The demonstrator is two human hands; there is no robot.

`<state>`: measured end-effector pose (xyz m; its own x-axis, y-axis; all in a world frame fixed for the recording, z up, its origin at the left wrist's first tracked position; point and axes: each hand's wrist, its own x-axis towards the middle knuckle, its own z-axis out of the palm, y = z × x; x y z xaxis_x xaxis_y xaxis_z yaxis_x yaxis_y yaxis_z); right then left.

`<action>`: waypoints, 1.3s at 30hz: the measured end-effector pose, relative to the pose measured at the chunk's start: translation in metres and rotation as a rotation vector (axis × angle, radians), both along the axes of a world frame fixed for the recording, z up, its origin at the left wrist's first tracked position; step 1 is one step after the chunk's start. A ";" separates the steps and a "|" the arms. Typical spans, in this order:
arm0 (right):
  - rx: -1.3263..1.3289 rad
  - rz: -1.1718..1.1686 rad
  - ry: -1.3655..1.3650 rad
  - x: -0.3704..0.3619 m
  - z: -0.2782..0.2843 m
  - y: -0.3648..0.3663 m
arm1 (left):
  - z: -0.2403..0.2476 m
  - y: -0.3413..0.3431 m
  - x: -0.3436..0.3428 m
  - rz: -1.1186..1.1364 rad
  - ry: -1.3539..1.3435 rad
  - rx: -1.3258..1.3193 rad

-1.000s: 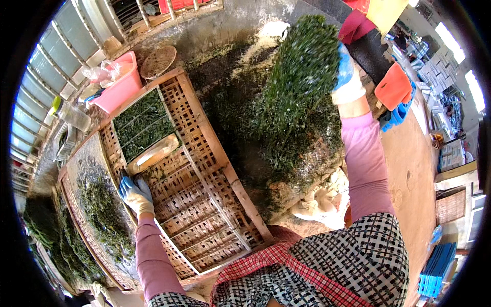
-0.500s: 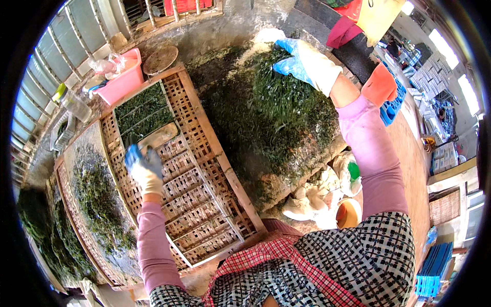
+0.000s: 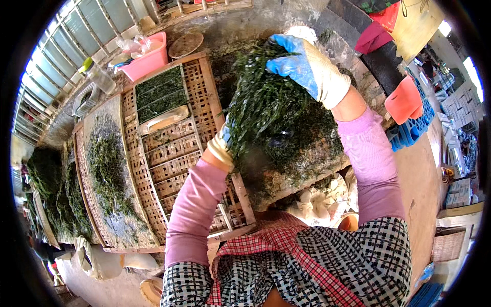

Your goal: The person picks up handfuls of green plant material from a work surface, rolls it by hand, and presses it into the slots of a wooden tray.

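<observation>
A large bunch of dark green, wet seaweed (image 3: 266, 110) stands raised between my hands. My right hand (image 3: 312, 69), in a white glove with blue-coated fingers, closes over its upper right side. My left hand (image 3: 223, 144), gloved the same way, is against the bunch's lower left side, with most of its fingers hidden by the strands. To the left, a white divided frame (image 3: 192, 146) lies on a woven bamboo rack (image 3: 204, 97). Its far compartments hold flat layers of seaweed (image 3: 162, 89). A pale wooden block (image 3: 164, 120) rests across the frame just below them.
More seaweed (image 3: 110, 166) lies on a board farther left. Behind the rack are a pink basin (image 3: 148, 59), a round woven lid (image 3: 185, 45) and a clear bottle (image 3: 99, 77). An orange-red scoop (image 3: 404, 100) and blue crate (image 3: 417, 125) sit at right.
My left hand has left the divided frame and moved right to the seaweed. My right hand has gathered a bunch that now stands higher. The view has shifted slightly.
</observation>
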<state>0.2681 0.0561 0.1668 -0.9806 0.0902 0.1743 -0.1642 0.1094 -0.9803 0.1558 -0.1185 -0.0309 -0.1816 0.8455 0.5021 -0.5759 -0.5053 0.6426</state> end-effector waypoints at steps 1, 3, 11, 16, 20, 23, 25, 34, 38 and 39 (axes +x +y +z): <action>-0.203 -0.012 0.001 0.003 -0.012 0.012 | -0.003 -0.010 0.002 0.252 0.291 -0.081; -0.312 -0.120 -0.044 0.001 -0.045 0.053 | -0.035 -0.025 -0.004 0.207 0.228 -0.108; -0.283 -0.209 -0.047 0.044 -0.132 0.086 | 0.126 -0.018 0.053 0.287 0.417 -0.701; -0.756 -0.188 -0.229 0.059 -0.193 0.083 | 0.137 0.015 0.050 0.401 0.076 -0.728; -0.386 -0.440 -0.240 0.075 -0.227 0.091 | 0.164 0.037 0.058 0.453 -0.007 -0.803; -0.255 -0.433 -0.293 0.086 -0.215 0.080 | 0.161 0.029 0.036 0.315 -0.102 -0.713; -0.291 -0.480 -0.267 0.095 -0.219 0.067 | 0.149 0.036 0.042 0.466 -0.132 -0.777; 1.032 -0.574 0.637 0.094 -0.087 0.000 | 0.230 0.036 0.085 0.506 -0.171 -0.644; 1.271 -0.515 0.439 0.052 -0.130 -0.001 | 0.258 0.034 0.078 0.423 0.026 -0.565; 1.239 -0.458 0.371 0.043 -0.148 0.003 | 0.268 0.030 0.076 0.417 0.051 -0.528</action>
